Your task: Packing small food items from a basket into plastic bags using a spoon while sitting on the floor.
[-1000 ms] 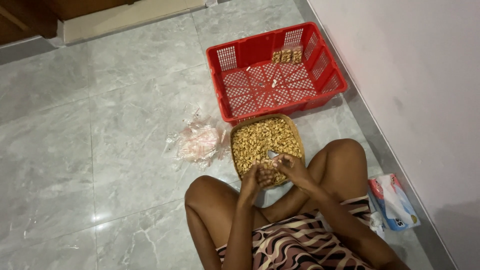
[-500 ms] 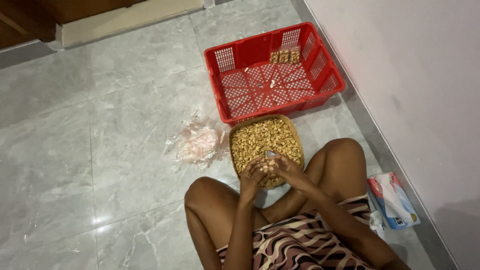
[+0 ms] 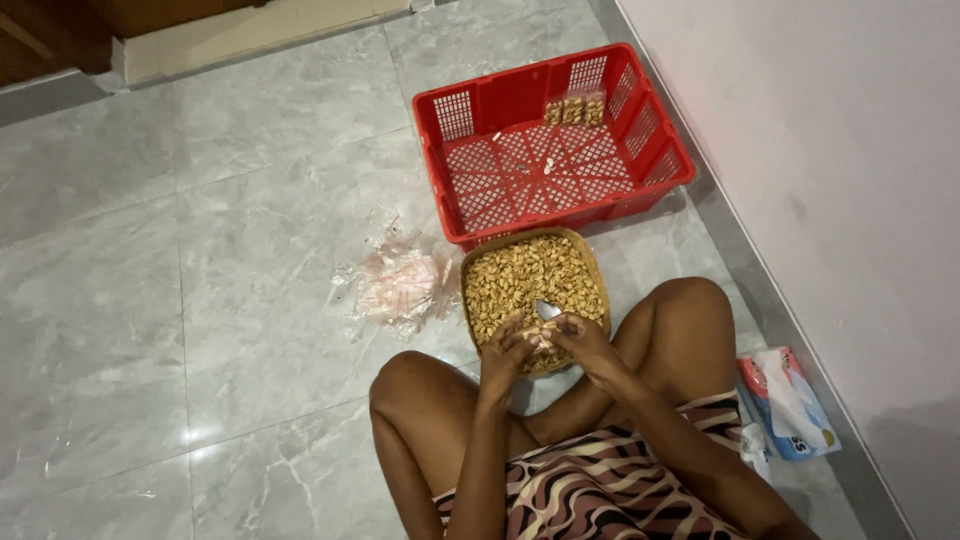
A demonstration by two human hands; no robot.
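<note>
I sit cross-legged on a grey marble floor. In front of my legs stands a round woven tray [image 3: 590, 262] heaped with pale nuts [image 3: 525, 275]. My left hand [image 3: 507, 353] and my right hand [image 3: 583, 340] meet over the tray's near edge. Between their fingers they pinch a small clear plastic packet [image 3: 547, 311] that holds a few nuts. Beyond the tray lies a red plastic basket [image 3: 500, 100] with a few filled packets [image 3: 576, 109] in its far corner.
A crumpled heap of clear plastic bags [image 3: 400, 285] lies left of the tray. A blue and white tissue pack [image 3: 790, 400] rests by my right knee against the pale wall [image 3: 830, 150]. A wooden door and sill run along the top left.
Both hands have stayed over the tray's near edge, working the small packet; the fingers have shifted slightly. The view has hardly moved.
</note>
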